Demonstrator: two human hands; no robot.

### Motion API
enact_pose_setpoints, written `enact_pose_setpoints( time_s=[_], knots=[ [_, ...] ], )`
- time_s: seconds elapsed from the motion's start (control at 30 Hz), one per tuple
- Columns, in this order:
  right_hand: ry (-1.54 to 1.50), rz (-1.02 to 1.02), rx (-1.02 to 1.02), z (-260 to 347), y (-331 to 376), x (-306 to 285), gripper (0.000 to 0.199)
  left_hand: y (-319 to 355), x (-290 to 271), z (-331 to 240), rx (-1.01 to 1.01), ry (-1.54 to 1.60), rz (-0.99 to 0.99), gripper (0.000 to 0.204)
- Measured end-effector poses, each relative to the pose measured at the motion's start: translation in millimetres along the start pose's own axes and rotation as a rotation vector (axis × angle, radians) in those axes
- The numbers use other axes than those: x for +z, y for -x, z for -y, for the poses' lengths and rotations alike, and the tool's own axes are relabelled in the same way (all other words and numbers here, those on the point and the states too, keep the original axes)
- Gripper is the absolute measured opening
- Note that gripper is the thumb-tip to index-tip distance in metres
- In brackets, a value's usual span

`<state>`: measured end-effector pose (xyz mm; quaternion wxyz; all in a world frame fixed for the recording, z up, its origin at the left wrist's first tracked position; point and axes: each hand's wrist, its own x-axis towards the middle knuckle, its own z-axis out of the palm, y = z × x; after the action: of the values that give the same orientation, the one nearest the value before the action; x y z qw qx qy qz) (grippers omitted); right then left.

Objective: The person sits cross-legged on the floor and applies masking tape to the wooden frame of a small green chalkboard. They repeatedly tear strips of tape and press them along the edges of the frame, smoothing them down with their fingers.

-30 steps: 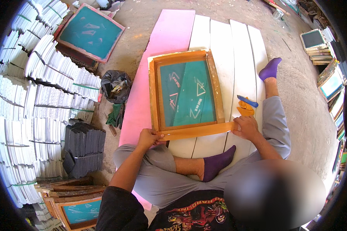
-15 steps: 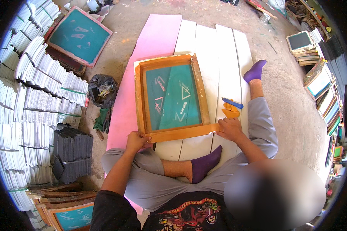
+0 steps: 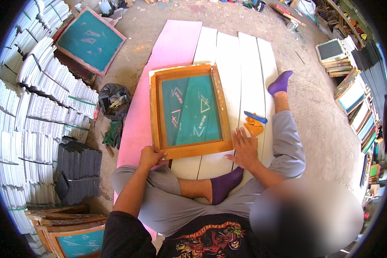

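A wooden screen-printing frame [image 3: 222,103] with teal mesh [image 3: 189,112] and pale printed shapes lies in front of me. A strip of brown tape [image 3: 198,149] runs along its near side. At the near left corner my left hand [image 3: 151,158] is closed, its fingers pinching the tape's end there. My right hand [image 3: 246,149] lies open beside the near right corner, fingers spread, the fingertips close to the frame's edge. Just beyond it are a blue cutter [image 3: 256,117] and a crumpled orange-brown piece of tape [image 3: 253,126].
White boards [image 3: 228,56] and a pink board [image 3: 176,43] lie under the frame. Banded white stacks [image 3: 43,142] and a dark grey stack [image 3: 78,172] stand at left, near a black plastic bag [image 3: 114,101]. More screen frames [image 3: 352,88] lean at right.
My right hand has let go of the tape's right end and opened flat beside the frame. The tape now lies along the near side. My left hand has stayed at its corner.
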<state>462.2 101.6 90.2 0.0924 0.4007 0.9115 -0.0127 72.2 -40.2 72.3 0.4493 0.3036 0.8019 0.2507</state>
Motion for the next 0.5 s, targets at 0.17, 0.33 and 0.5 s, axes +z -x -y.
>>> enact_pose_setpoints(
  time_s=[0.17, 0.33, 0.5],
  knots=[
    [-0.109, -0.121, 0.010, 27.6, 4.3, 53.6, 0.102, -1.5, 0.9, -5.5, 0.028, -0.019, 0.004, 0.028],
    [-0.066, -0.080, 0.053, 23.0, -5.3, 31.2, 0.084, -2.4, -0.5, 1.9, 0.004, 0.036, 0.005, 0.028],
    [-0.282, -0.269, 0.286, -56.8, -58.9, 19.8, 0.040, -9.4, 2.6, 4.0, -0.013, 0.057, 0.020, 0.030]
  ],
)
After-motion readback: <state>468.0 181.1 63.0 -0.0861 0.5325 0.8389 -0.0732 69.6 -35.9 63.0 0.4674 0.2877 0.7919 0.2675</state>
